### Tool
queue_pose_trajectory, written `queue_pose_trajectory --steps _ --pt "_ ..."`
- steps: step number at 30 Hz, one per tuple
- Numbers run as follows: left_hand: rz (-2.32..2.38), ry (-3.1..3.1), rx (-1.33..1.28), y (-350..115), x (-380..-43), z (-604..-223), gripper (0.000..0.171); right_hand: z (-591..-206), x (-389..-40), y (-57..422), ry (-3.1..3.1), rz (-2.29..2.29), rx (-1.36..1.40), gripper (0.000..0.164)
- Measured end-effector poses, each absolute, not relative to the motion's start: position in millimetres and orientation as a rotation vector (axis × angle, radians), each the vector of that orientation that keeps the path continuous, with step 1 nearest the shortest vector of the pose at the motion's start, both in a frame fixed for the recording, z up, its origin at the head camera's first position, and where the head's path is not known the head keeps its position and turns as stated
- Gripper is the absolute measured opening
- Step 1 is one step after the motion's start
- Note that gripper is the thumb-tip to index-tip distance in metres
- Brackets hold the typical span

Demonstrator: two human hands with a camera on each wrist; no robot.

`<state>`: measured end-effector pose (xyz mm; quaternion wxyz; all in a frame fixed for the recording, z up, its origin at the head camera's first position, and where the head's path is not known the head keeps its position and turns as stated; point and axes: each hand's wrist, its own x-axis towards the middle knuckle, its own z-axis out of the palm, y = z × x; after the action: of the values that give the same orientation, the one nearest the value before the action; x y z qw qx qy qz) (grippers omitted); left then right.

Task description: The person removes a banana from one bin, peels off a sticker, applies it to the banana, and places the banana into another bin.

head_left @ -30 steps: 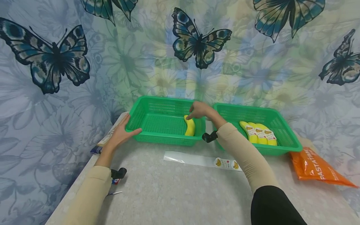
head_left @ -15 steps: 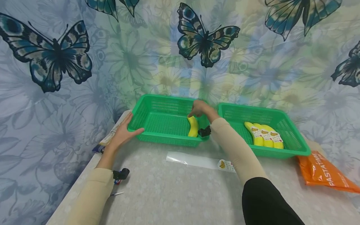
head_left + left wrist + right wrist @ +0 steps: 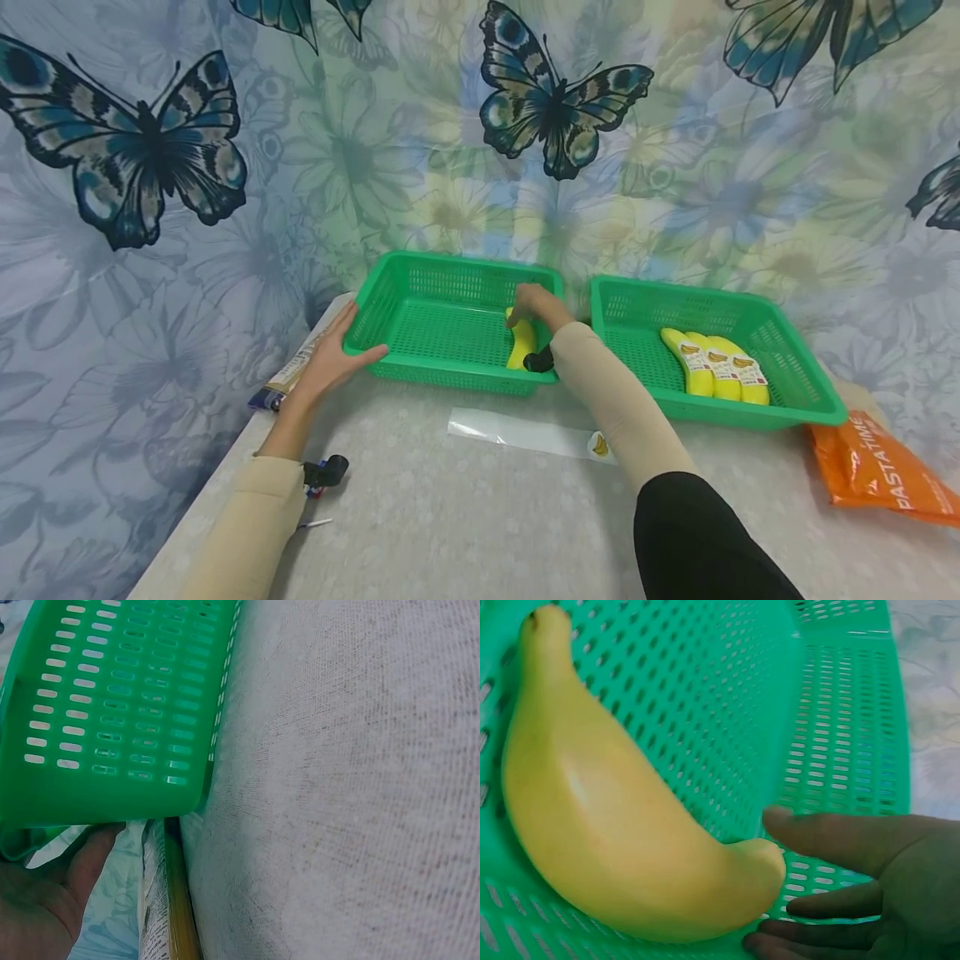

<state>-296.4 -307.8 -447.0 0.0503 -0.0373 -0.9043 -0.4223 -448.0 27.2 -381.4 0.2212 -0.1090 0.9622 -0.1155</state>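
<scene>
In the head view, a single yellow banana (image 3: 522,343) lies at the right end of the left green basket (image 3: 442,379). My right hand (image 3: 534,303) reaches into that basket over the banana's far end. The right wrist view has the thumb and fingers (image 3: 832,838) extended around the tip of the banana (image 3: 622,817), with a gap visible at the thumb. At the basket's left end, my left hand (image 3: 327,360) rests with fingers spread and the thumb over the front rim. The left wrist view shows part of that hand (image 3: 45,904) below the basket wall (image 3: 112,799).
A second green basket (image 3: 712,412) stands to the right, holding several labelled bananas (image 3: 723,371). On the table (image 3: 480,517) lies a clear strip with banana stickers (image 3: 525,433), partly behind the right sleeve. An orange packet (image 3: 885,467) sits at far right, another packet (image 3: 288,375) at left.
My right hand has lowered a little around the banana's far end, and the right forearm now covers more of the sticker strip. The head view has turned slightly; my left hand stays on the basket.
</scene>
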Motion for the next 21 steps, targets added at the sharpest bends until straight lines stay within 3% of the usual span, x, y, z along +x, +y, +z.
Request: queue_pose_trajectory --steps 7,14,21 --pt "-1.317 -2.722 -0.12 -303.1 -298.7 -445.7 0.101 -383.2 -451.4 28.5 2.695 -0.281 -0.293 0.053" --pt "-1.327 -2.708 -0.114 -305.2 -295.4 -445.8 0.1 -393.7 -454.0 25.8 2.711 -0.257 -0.279 0.06" --pt "-1.321 -2.743 -0.086 -307.6 -293.1 -446.1 0.101 -400.1 -452.0 21.2 2.643 -0.242 -0.224 0.054"
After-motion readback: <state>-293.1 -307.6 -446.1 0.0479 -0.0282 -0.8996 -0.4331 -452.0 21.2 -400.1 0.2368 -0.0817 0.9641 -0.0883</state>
